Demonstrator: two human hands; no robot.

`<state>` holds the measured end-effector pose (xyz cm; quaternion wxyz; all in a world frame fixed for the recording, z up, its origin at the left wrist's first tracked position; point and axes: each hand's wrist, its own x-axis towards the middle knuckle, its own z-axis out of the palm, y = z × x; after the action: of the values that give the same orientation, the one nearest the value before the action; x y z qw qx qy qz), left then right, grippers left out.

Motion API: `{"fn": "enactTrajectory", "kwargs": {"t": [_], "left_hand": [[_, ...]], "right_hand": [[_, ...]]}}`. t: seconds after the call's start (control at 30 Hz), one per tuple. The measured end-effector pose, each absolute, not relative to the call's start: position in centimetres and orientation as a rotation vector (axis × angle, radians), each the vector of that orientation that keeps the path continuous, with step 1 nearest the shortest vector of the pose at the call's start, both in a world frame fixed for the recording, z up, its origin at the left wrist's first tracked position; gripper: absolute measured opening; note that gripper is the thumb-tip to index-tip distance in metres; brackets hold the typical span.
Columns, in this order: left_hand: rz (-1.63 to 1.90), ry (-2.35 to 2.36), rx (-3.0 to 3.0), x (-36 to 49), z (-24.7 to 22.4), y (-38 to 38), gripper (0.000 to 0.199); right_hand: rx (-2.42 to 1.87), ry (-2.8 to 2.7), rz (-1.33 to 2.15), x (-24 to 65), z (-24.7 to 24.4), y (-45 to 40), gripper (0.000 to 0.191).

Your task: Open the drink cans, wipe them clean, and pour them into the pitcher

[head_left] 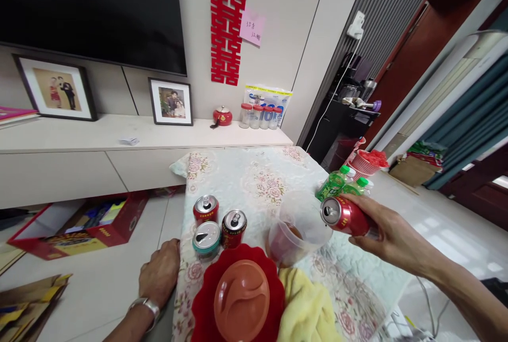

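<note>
My right hand [381,231] is wrapped round a red drink can [349,216], tilted on its side with its opened top facing left. Just left of the can is a translucent plastic tub [282,249] with brown liquid in it. My left hand [161,273] rests at the table's left edge, its fingers curled into a fist. Nearby stand a red can [206,215], a dark red can [233,231] and a teal-rimmed can [207,240], all opened. In front lies a red scalloped tray [206,299] with an orange divided dish [242,299].
A yellow cloth [309,310] lies right of the tray on the floral tablecloth [238,172]. Green-capped bottles [335,183] stand at the right edge. Lidded glass jars [256,117] line the white cabinet behind. An open red box [115,225] sits on the floor at left.
</note>
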<state>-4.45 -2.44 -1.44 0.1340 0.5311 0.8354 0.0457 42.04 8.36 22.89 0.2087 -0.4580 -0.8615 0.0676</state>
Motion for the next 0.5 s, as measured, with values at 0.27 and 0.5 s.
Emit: {"fn": "enactTrajectory", "kwargs": {"t": [0.27, 0.5], "left_hand": [[0.074, 2.426, 1.533, -4.2, -1.3, -2.3, 0.034], [0.108, 2.439, 1.581, -4.4, -2.2, -2.6, 0.036]], "right_hand": [[-1.076, -2.597, -0.084, 41.9, 24.2, 9.1, 0.069], [-1.012, -2.746, -0.269, 40.8, 25.8, 8.6, 0.063]]}}
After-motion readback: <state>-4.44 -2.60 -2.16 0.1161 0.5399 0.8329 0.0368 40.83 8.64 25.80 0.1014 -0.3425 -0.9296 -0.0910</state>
